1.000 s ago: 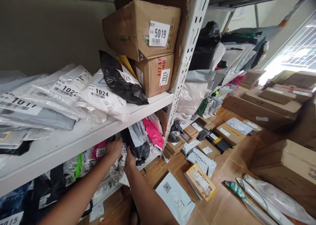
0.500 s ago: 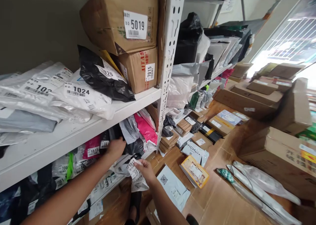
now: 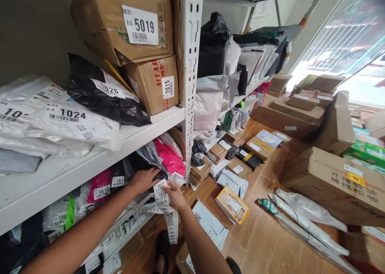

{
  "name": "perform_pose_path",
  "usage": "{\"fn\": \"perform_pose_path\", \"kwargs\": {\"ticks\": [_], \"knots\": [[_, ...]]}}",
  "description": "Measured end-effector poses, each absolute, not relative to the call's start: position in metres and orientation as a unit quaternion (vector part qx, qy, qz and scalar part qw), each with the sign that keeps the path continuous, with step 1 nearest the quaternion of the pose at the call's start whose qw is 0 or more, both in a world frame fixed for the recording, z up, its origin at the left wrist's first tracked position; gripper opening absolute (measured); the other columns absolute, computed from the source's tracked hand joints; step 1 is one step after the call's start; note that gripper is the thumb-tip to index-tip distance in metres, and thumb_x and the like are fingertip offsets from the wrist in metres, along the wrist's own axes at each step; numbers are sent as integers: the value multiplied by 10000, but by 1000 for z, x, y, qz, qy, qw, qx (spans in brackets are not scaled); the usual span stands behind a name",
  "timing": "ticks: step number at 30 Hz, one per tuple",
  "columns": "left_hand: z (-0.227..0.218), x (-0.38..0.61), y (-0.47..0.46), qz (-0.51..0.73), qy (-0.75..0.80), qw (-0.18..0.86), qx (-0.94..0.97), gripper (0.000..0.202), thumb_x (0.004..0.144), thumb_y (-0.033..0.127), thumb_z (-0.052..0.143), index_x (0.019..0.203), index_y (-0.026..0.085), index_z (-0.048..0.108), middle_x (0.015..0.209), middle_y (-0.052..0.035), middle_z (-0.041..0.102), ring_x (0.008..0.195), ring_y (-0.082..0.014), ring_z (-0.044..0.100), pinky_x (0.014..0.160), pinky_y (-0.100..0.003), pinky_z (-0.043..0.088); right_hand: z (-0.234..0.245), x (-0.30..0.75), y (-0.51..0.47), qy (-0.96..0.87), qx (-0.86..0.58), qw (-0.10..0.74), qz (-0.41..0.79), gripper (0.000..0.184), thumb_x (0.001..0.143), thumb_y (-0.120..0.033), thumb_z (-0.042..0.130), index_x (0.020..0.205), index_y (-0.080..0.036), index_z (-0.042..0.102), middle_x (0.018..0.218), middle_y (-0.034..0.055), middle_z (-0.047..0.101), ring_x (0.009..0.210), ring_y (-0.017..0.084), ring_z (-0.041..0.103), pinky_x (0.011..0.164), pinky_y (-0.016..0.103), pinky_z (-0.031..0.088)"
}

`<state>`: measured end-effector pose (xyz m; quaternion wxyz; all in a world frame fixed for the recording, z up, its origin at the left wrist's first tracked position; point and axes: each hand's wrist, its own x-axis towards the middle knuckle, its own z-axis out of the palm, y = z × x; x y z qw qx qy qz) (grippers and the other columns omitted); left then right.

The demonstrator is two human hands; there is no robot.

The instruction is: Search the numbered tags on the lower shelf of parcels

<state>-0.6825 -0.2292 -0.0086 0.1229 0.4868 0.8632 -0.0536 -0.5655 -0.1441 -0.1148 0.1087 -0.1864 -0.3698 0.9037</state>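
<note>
My right hand [image 3: 175, 194] is closed on the top of a strip of numbered labels [image 3: 162, 195]. The strip shows 1017 at its upper end and hangs down in loose folds toward the floor. Just left of it, my left hand [image 3: 143, 181] has its fingers stretched toward the strip, in front of dark parcels on the lower shelf; I cannot tell whether the fingertips touch the labels. Beside my left wrist are a dark parcel labelled 1014 [image 3: 118, 181] and a pink parcel labelled 1013 [image 3: 100, 185]. A bright pink bag [image 3: 171, 158] lies above my hands.
The white shelf [image 3: 144, 139] above my hands bears bagged parcels and a carton labelled 5019 [image 3: 141, 25]. A perforated upright [image 3: 191, 65] stands at its end. Parcels, a yellow box [image 3: 232, 205] and a large carton [image 3: 331, 185] are on the wooden floor.
My left hand has drawn from the dark parcels toward the label strip, its fingers now more extended. The strip has unfolded and hangs longer. The view has shifted slightly right.
</note>
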Motion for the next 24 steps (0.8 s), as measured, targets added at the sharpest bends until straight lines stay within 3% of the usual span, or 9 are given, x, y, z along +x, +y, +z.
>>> {"fn": "perform_pose_path", "kwargs": {"ticks": [4,9,11,15,24], "knots": [[-9,-697,-244,-23,870,141,472,324,825,299,515,1109,215,646,1194,-83,625,957,-277,645,808,-370,502,-119,-583,-156,-351,-197,120,907,448,495,-493,794,772,-172,650,580,-22,635,554,152,591,581,271,445],[-10,-712,-251,34,878,167,448,472,818,126,388,1245,193,577,1297,-40,587,1216,-148,511,1038,-234,362,-121,-607,-169,-340,-217,137,905,450,481,-508,788,746,-166,664,561,-9,631,565,166,592,571,280,439],[-14,-712,-248,47,884,167,433,436,867,180,341,1217,183,601,1263,-63,611,1189,-169,536,1030,-267,377,-122,-614,-171,-337,-225,147,902,445,469,-519,790,709,-168,658,557,-1,634,560,170,594,580,291,446],[-21,-710,-240,65,893,166,414,374,852,340,478,1126,160,657,1187,-131,648,1091,-267,597,939,-347,442,-123,-622,-173,-343,-238,169,893,437,474,-551,783,651,-177,644,566,11,647,569,172,593,608,301,453],[-20,-719,-240,98,868,222,434,308,866,316,458,1023,186,689,1069,-62,711,1013,-189,638,873,-248,455,-122,-620,-177,-368,-233,185,881,519,470,-602,761,758,-180,668,612,-2,663,610,178,610,618,295,456]]}}
